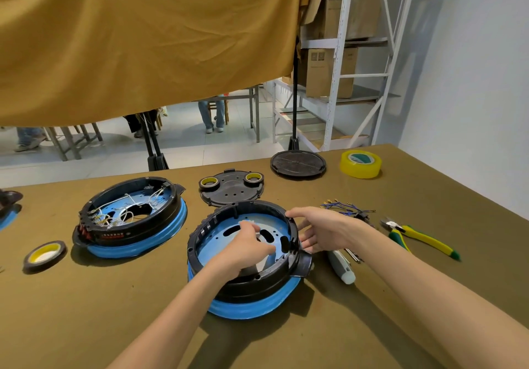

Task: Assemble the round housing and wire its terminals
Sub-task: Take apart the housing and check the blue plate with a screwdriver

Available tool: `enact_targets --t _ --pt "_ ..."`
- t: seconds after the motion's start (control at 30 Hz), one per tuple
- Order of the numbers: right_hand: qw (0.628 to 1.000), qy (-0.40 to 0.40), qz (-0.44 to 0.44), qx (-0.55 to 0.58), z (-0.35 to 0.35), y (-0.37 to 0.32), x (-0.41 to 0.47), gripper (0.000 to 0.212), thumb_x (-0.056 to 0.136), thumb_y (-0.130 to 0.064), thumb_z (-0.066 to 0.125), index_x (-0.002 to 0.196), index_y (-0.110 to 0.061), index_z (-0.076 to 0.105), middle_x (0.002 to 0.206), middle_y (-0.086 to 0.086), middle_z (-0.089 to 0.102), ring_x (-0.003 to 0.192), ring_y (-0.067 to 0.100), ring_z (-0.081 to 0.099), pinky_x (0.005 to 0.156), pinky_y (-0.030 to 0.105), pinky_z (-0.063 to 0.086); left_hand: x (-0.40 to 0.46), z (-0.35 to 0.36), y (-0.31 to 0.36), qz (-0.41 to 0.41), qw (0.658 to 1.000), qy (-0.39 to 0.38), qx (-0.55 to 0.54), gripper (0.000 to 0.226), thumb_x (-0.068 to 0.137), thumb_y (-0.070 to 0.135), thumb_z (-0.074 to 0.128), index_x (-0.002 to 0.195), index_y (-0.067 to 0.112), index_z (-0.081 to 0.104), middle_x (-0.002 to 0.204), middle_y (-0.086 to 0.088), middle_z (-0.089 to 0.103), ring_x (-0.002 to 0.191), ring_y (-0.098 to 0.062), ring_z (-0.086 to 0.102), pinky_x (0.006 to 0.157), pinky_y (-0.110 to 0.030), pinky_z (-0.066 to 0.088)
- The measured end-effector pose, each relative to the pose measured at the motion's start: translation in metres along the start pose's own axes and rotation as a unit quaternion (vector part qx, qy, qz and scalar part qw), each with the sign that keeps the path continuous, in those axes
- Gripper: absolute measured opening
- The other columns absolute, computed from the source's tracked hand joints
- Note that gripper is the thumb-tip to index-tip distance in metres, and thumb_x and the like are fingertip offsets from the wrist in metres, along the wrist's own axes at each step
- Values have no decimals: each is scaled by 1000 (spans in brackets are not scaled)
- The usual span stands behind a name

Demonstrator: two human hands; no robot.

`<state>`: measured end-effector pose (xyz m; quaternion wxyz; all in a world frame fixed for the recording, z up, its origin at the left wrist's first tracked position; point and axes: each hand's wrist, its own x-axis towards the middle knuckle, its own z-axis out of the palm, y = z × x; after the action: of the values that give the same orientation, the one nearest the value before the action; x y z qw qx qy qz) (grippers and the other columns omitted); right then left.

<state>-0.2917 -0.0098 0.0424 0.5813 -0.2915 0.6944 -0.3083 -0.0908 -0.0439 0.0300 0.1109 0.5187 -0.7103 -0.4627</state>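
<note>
We are bracing round housing [243, 280] rim, right hand [323, 232] fingers spread | left hand [246, 247] curling inside, contents unclear | keeping it level.

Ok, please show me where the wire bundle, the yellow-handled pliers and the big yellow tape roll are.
wire bundle [347, 209], head view, on the blue wires at its middle.
yellow-handled pliers [420, 236], head view, on the upper yellow handle.
big yellow tape roll [361, 168], head view, on its outer side wall.

Left hand [248, 247] hides housing [243, 257] centre; its grip unclear. Third housing [8, 211] cut by left edge.
</note>
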Motion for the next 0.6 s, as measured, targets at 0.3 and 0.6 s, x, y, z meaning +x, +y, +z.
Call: enact_targets --t 0.3,0.6 --pt "998 -25 2 60 8 13 5 69 75 -49 78 118 2 61 84 12 70 69 25 71 64 33 60 -24 9 25 123 957 134 224 77 91 70 48 146 19 29 143 -7 41 123 -22 50 94 -36 46" --pt "973 -57 21 224 24 13 -8 73 63 -34 88 120 -6 52 124 27 62 105 42 69 76 51 63 -42 30 22 242 841 251 414 72 90 46 69 148 20 35 144 -1 50 131 -21 51 110 -38 42"
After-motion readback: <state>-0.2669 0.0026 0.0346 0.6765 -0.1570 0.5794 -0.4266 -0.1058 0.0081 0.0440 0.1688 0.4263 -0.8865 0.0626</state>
